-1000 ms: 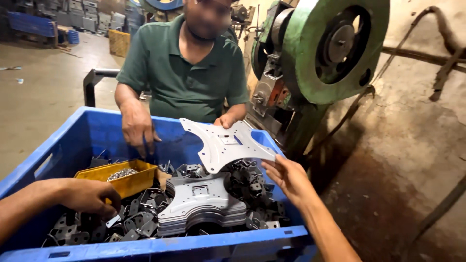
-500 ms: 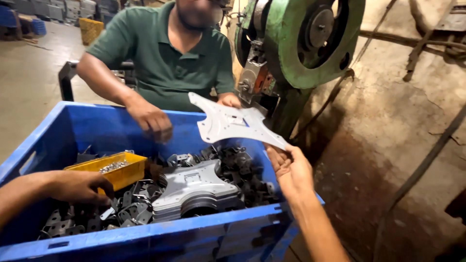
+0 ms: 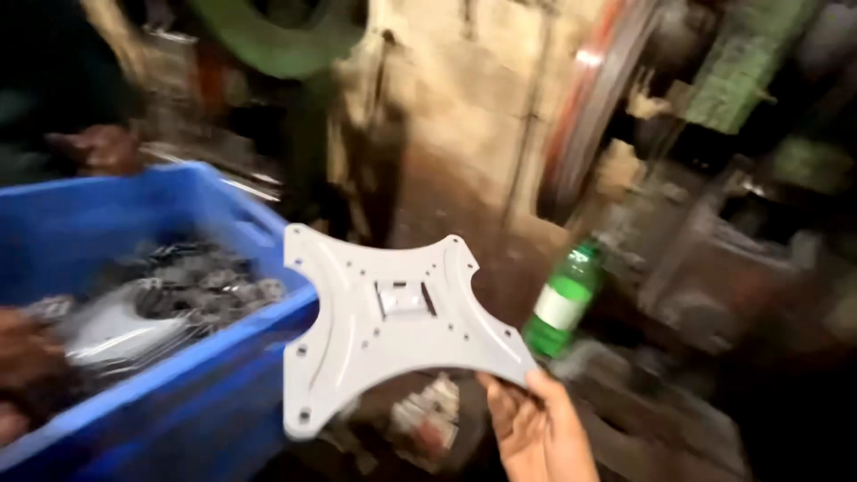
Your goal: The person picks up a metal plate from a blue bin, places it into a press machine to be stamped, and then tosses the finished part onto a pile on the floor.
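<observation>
Fingers (image 3: 513, 397) of the person's right hand (image 3: 540, 428) pinch one corner lobe of a flat grey metal bracket plate (image 3: 393, 321), thumb on top, so the plate juts up and to the left, nearly face-on to the camera. Holding it by a corner leaves its drilled face and square central cut-out in plain sight.

The plate hangs in the air just right of a blue plastic crate (image 3: 178, 393); its left edge overlaps the crate's near corner in the view, though whether they touch cannot be told. Inside the crate lies a blurred heap of dark and silvery metal parts (image 3: 170, 299).

The left hand (image 3: 22, 375) sits at the far left edge, low in the crate among the parts; it is too blurred to tell whether its fingers are spread or closed. Another person's hand (image 3: 98, 147) rests beyond the crate's far rim.

To the right, a green plastic bottle (image 3: 562, 303) stands upright near dark machinery (image 3: 714, 223). Open room lies between plate and bottle, over the dim floor (image 3: 446, 187).
</observation>
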